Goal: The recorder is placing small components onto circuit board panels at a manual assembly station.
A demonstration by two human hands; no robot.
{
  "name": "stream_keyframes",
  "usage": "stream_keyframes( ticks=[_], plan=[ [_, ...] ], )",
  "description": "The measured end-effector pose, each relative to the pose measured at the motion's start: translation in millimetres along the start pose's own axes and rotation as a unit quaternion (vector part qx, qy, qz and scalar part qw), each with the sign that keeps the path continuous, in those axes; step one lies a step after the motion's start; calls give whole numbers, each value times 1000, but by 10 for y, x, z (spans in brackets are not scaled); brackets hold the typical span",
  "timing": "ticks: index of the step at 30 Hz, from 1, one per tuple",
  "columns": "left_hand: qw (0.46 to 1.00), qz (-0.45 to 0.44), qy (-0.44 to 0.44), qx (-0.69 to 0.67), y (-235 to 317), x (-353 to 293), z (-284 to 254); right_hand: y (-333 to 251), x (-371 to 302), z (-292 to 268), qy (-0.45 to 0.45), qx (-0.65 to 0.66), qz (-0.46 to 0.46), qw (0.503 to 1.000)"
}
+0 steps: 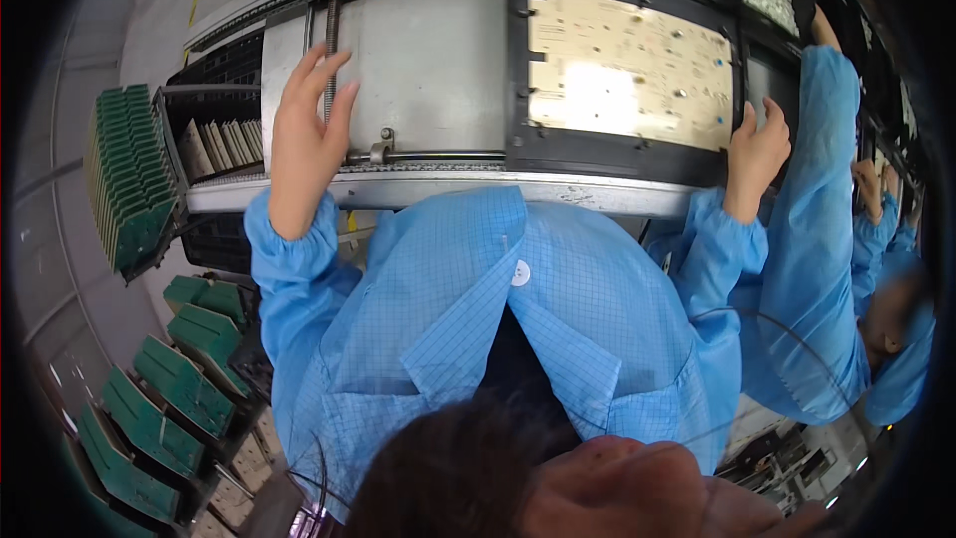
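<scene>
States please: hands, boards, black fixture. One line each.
Left hand: open, empty
Right hand: open, empty, by the fixture's right edge
Black fixture: loaded, one board
Tan circuit board: flat in fixture, glare on surface
Green boards, far left: side by side in a row
Pale boards: leaning in a row

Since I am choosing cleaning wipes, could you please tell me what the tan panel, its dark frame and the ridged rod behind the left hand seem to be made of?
Tan panel: probably glossy circuit-board laminate, given the glare and small mounted parts.
Dark frame: matte, perhaps plastic or composite; its even surface leaves that open.
Ridged rod: likely dullish metal, judging by its close ridges.
</scene>
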State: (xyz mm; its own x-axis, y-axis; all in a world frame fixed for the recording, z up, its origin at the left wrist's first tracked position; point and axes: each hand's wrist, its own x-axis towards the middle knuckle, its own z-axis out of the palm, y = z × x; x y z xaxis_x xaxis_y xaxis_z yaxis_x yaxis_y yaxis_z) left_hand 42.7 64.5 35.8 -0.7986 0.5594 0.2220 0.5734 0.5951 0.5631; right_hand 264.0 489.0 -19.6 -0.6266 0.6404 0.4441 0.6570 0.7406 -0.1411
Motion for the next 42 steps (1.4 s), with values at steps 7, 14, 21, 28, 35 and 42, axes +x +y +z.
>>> stream_keyframes(
  ticks=[7,14,21,28,35,42],
  plan=[
    [967,-129,217,-17,-385,-1055,342,-1758,-468,-356,-264,412,-284,824],
    [772,-329,508,193,221,-2372,-33,-2150,-677,-335,-461,313,-397,729],
    [496,-540,591,337,529,-4097,150,-2035,-638,-187,-493,232,-477,690],
    [377,-684,608,141,346,-5231,310,-1793,-551,-182,-455,108,-464,753],
    [399,-743,518,140,122,-5396,24,-1718,-396,-3,-512,58,-277,811],
    [452,-758,433,183,113,-5464,-62,-1975,-567,-273,-415,264,-342,800]
  ],
)
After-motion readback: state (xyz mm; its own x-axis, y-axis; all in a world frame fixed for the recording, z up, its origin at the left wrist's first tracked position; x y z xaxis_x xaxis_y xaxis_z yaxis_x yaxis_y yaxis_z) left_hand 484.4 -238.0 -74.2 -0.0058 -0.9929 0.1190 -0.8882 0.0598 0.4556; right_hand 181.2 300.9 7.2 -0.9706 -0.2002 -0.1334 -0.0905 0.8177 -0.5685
